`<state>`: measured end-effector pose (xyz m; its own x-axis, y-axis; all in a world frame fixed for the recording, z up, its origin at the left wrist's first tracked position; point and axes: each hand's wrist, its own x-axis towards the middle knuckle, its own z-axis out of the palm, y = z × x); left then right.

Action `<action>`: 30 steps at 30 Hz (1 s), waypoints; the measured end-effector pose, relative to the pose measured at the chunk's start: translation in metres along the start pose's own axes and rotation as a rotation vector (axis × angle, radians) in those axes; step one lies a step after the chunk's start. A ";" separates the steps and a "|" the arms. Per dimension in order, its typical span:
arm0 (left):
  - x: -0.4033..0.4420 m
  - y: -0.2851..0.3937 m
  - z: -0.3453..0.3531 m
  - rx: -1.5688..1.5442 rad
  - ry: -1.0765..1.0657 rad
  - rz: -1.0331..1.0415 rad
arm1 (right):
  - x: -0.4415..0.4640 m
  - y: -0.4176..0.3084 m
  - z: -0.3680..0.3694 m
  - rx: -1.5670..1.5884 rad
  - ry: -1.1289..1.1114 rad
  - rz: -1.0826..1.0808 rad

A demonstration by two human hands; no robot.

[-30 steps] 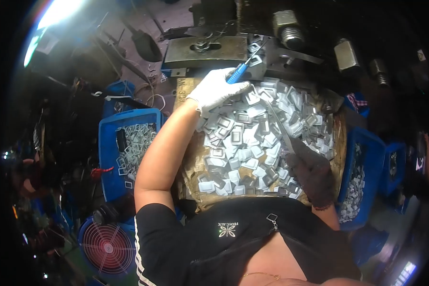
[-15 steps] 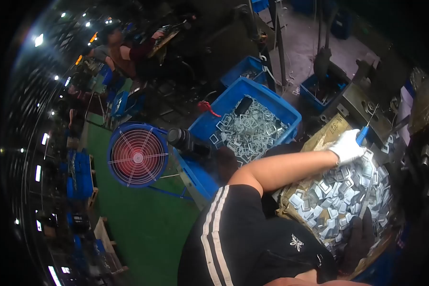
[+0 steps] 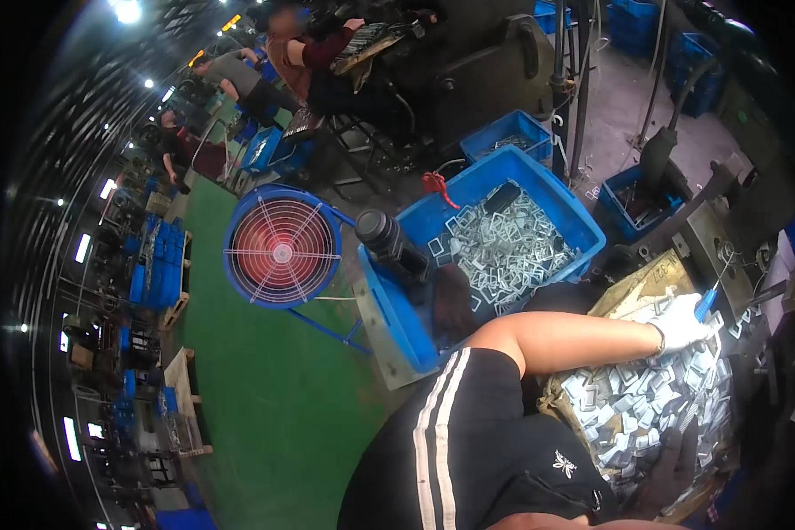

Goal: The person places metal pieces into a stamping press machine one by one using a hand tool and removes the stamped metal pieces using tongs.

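Left grip (image 3: 684, 327) around blue-handled tool (image 3: 706, 305), thin shaft (image 3: 723, 270) outside

A brown-covered worktop (image 3: 642, 284) bears heaped small framed pieces (image 3: 632, 402).

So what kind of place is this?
Most likely a factory workshop: a blue bin full of small metal-looking frames, a large caged fan on a green floor, and other people in the background.
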<state>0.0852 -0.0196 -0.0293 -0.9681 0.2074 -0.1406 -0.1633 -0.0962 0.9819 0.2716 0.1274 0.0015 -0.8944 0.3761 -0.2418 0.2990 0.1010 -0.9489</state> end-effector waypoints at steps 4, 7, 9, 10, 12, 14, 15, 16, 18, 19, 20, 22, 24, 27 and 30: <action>0.008 -0.018 0.012 -0.153 -0.015 -0.001 | 0.002 -0.001 0.000 -0.089 -0.014 -0.067; 0.007 -0.019 0.012 -0.129 -0.091 -0.042 | -0.001 0.003 -0.001 0.019 -0.001 -0.011; 0.006 -0.017 0.009 0.279 0.000 -0.028 | 0.004 0.011 -0.008 0.123 -0.043 0.035; -0.012 0.016 -0.001 0.507 -0.031 -0.085 | 0.002 0.012 -0.017 0.133 -0.038 0.051; -0.040 0.079 -0.024 0.662 -0.234 -0.162 | -0.006 0.008 -0.011 0.118 -0.018 0.060; -0.025 0.063 -0.018 0.637 -0.324 -0.158 | -0.010 0.003 -0.014 0.101 0.025 0.054; -0.009 0.040 -0.013 0.719 -0.323 -0.127 | -0.013 0.003 -0.018 0.083 0.062 0.033; 0.000 -0.003 -0.013 0.079 -0.255 -0.341 | -0.018 -0.008 -0.021 0.118 0.083 0.100; 0.013 0.028 -0.021 0.497 -0.485 -0.292 | -0.022 -0.016 -0.030 0.051 0.103 0.075; 0.014 0.048 -0.020 0.709 -0.544 -0.285 | -0.024 -0.016 -0.036 0.018 0.139 0.082; 0.032 0.034 -0.022 0.987 -0.507 0.044 | -0.025 -0.016 -0.040 -0.017 0.156 0.093; 0.055 0.039 -0.010 1.252 -0.500 0.362 | -0.028 -0.017 -0.046 -0.002 0.259 0.128; 0.066 0.061 0.018 1.402 -0.494 0.379 | -0.026 -0.014 -0.050 0.009 0.311 0.109; 0.082 0.082 0.063 1.573 -0.569 0.333 | -0.020 -0.010 -0.058 0.025 0.371 0.054; 0.096 0.081 0.079 1.549 -0.560 0.284 | -0.012 -0.006 -0.067 -0.059 0.372 0.012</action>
<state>-0.0061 0.0693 0.0465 -0.6931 0.6851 -0.2243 0.6542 0.7284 0.2035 0.3033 0.1842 0.0235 -0.7119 0.6855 -0.1527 0.3374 0.1431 -0.9304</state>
